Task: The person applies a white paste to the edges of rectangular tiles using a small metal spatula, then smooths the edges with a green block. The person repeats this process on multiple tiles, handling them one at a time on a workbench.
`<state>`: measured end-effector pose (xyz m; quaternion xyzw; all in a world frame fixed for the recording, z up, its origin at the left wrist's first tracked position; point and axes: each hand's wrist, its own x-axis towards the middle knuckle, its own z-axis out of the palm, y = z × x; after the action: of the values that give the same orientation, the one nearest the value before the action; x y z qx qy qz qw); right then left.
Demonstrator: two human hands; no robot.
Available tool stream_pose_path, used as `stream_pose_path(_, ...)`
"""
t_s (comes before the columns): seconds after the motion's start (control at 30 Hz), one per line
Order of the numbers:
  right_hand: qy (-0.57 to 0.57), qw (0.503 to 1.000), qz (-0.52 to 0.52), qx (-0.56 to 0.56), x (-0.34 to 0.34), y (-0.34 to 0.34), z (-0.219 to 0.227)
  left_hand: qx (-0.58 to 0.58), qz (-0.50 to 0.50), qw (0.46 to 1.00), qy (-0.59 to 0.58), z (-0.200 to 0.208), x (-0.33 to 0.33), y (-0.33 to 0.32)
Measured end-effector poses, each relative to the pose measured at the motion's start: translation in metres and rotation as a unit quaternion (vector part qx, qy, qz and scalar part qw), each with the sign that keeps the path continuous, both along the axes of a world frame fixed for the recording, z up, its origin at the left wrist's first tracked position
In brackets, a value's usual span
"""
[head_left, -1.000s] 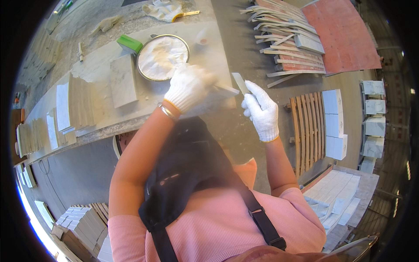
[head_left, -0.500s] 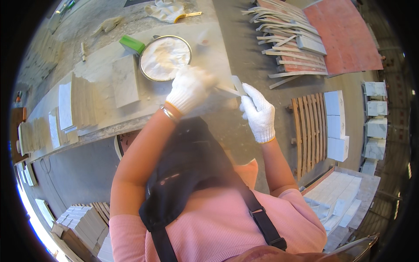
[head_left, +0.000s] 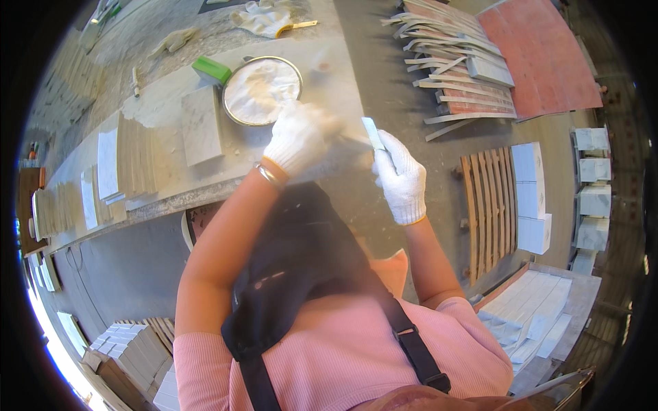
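Observation:
My right hand [head_left: 399, 179], in a white knit glove, pinches a narrow pale stone strip [head_left: 372, 133] that stands up past the thumb and fingers. Opposite it, my left hand [head_left: 296, 140], gloved too and with a bracelet at the wrist, is closed. Its fingertips are smeared by motion. A thin pale shape [head_left: 355, 138] reaches from them toward the strip; its kind is too blurred to tell. Just beyond the left hand, a round metal-rimmed bowl [head_left: 255, 125] holds white powder or paste [head_left: 255, 92] on the worktable.
A green block [head_left: 212, 70] touches the bowl, with a flat stone tile [head_left: 202, 130] beside it. Tile stacks [head_left: 118, 157] line the table's left. Spare gloves [head_left: 264, 19] lie farther back. Rightward on the floor are a wooden pallet [head_left: 488, 209] and long pale strips [head_left: 456, 65].
My right hand has shifted slightly left and tilted the strip a little. The left hand stays near the bowl, its fingers blurred in both frames.

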<state>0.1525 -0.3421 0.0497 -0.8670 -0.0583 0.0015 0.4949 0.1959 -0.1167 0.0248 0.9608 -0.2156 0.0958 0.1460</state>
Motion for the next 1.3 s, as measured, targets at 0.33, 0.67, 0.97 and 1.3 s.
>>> stream_pose_path(0.33,0.093,0.983,-0.053,0.151,-0.013,-0.034,0.008,-0.032,0.012,0.998,-0.044,-0.011,-0.038,-0.003)
stream_pose_path(0.67,0.179,0.97,-0.025,0.163,-0.018,-0.055,-0.02,-0.015,0.043,0.999,-0.019,-0.035,-0.051,-0.013)
stream_pose_path(0.97,0.195,0.968,0.012,0.156,-0.002,-0.043,-0.031,-0.036,-0.005,0.999,-0.03,-0.018,-0.039,-0.006)
stream_pose_path(1.3,0.151,0.962,-0.033,0.226,0.009,-0.073,-0.025,0.005,-0.088,0.982,0.169,0.01,0.036,0.0)
